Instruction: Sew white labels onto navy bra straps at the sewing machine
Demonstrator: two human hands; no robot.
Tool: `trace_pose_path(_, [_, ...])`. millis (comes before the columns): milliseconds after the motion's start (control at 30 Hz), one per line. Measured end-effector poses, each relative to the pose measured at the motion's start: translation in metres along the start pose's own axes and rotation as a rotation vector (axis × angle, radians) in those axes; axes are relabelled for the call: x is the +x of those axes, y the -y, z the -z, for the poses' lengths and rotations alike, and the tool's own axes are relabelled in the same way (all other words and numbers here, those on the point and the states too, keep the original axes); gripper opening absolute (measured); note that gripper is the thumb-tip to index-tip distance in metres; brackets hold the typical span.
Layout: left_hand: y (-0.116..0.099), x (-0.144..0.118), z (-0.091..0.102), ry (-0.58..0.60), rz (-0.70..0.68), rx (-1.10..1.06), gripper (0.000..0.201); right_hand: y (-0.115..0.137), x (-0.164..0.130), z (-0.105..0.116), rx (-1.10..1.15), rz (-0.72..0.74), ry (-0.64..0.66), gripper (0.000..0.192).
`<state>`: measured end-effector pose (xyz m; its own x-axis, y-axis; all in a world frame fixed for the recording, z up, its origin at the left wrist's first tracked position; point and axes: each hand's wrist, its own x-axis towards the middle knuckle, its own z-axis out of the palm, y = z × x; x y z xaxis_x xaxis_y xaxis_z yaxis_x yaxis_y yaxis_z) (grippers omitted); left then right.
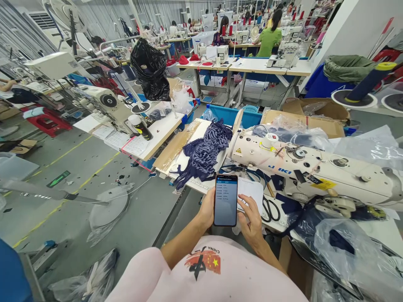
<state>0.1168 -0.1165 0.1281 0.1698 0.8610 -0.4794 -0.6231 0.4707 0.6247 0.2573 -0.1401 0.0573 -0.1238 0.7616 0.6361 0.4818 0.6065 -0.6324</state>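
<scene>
My left hand is wrapped around the left side of a smartphone, which stands upright in front of my chest. Its lit screen shows a blue header and several rows of text and numbers, too small to read. My right hand hovers at the phone's right edge, fingers apart and holding nothing. Behind that hand lies a white sheet of paper, with black-handled scissors beside it. A heap of navy patterned fabric pieces rests on the table beyond the phone.
A white sewing machine fills the right side of the table. Clear plastic bags lie at the lower right. Another machine and a black plastic bag are at the left. Farther back, people work at tables, one in a green top.
</scene>
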Motion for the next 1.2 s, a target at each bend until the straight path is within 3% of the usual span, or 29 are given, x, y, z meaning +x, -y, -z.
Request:
trace_pose_path(633, [0.053,-0.003,-0.025,0.078,0.082,-0.024,0.042,-0.013,-0.031,0.052,-0.031,-0.016,-0.039,0.035])
trace_pose_path(1200, [0.08,-0.008,-0.028,-0.04,0.105,0.068,0.031,-0.015,-0.048,0.068,-0.009,-0.011,-0.079,0.034])
